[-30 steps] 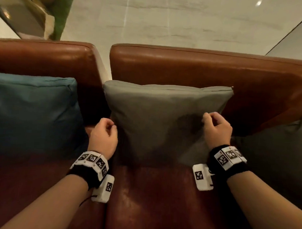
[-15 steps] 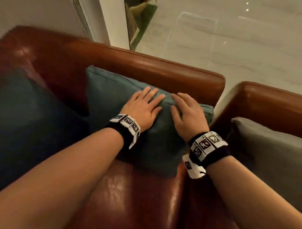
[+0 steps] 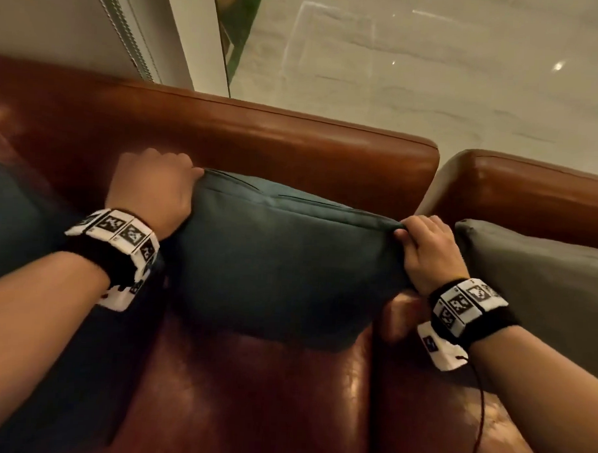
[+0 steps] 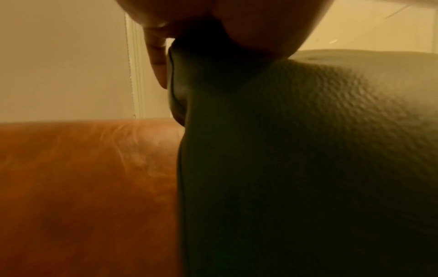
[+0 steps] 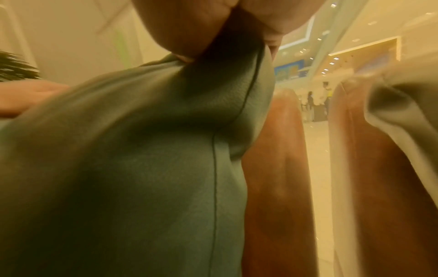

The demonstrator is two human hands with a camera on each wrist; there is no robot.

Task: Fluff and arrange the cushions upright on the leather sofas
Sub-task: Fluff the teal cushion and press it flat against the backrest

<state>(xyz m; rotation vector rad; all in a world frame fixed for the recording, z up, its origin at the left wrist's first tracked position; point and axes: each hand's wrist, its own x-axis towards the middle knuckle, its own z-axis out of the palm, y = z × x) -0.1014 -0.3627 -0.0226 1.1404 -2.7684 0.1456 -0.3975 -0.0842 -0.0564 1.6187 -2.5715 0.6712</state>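
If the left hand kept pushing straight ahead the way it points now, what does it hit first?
Most likely the sofa backrest just behind the teal cushion; the left hand grips that cushion's top left corner. How close is unclear.

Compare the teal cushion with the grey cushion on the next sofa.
The teal cushion is dark blue-green; the grey cushion is pale grey. The left hand and right hand grip the teal cushion's top corners; nothing touches the grey cushion. Both stand against brown leather backrests.
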